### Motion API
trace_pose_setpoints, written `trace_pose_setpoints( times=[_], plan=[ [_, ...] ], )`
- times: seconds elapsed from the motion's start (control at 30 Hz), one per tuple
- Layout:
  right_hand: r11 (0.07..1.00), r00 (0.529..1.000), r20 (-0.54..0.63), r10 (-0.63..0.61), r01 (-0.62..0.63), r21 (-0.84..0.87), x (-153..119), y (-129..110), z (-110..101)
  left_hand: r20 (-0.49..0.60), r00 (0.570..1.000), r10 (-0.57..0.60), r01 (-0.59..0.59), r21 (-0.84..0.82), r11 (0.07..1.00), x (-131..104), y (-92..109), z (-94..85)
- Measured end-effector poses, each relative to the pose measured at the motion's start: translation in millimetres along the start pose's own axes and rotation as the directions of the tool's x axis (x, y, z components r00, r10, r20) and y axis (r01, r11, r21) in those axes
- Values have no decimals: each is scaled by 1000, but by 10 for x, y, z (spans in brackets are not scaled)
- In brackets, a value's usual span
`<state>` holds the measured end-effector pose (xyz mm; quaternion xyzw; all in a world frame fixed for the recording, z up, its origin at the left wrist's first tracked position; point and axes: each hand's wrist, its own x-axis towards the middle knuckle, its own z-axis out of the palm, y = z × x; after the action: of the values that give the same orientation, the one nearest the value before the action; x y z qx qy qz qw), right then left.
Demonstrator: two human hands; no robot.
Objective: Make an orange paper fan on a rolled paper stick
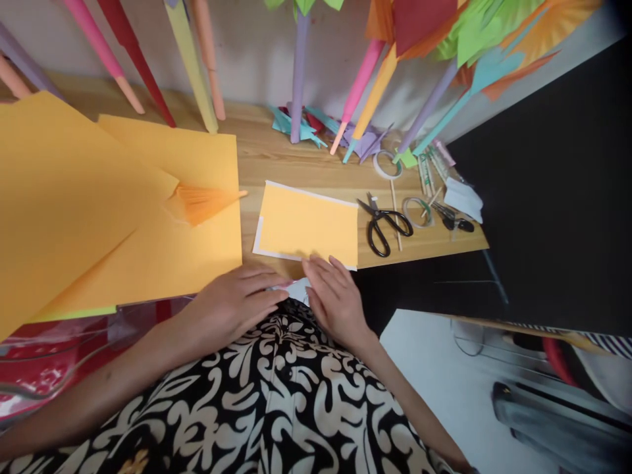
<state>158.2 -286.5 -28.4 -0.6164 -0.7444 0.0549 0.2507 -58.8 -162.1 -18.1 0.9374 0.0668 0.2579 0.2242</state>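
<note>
A small yellow-orange paper sheet (pixel 309 224) lies flat on the wooden table, with white strips along several of its edges. My left hand (pixel 249 296) rests at the table's front edge, its fingers stretched out towards the right. My right hand (pixel 338 299) is extended too, its fingertips at the sheet's lower right edge. Between the hands, at my front, shows a bit of a white item (pixel 299 289), mostly hidden. Black-handled scissors (pixel 382 224) lie partly open, just right of the sheet. Neither hand visibly holds anything.
Large yellow-orange sheets (pixel 207 263) cover the left side, with an orange pleated paper piece (pixel 205 201) on them. Tape rolls (pixel 388 164), a thin stick (pixel 396 217) and small tools (pixel 451 217) lie at right. Paper-wrapped stems (pixel 297 79) stand along the wall.
</note>
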Motion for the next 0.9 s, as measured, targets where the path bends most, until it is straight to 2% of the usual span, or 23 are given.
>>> trace_pose_setpoints(
  times=[0.1,0.2,0.33,0.4,0.53,0.67,0.9],
  plan=[
    [1000,1000,21,-17,17,4,120,-134,191,5,1000,0,-1,130,992,20,-55,-25],
    [999,999,1,-37,37,-34,193,-192,311,61,998,-13,-1,226,974,-8,-146,-20],
    [994,998,-57,-41,35,-102,200,-236,426,131,991,-34,-2,264,965,-72,-251,22],
    [992,997,-72,-27,18,-123,180,-244,448,146,989,-1,-38,264,964,-94,-286,26],
    [987,992,-110,56,-72,-147,61,-194,392,166,985,49,-93,268,959,-119,-327,-5],
    [964,976,-158,151,-180,-193,-181,-57,271,200,978,52,-106,271,957,-137,-341,-31],
    [901,943,-263,205,-287,-325,-547,267,56,236,972,19,-95,314,945,-185,-285,8]
  ],
)
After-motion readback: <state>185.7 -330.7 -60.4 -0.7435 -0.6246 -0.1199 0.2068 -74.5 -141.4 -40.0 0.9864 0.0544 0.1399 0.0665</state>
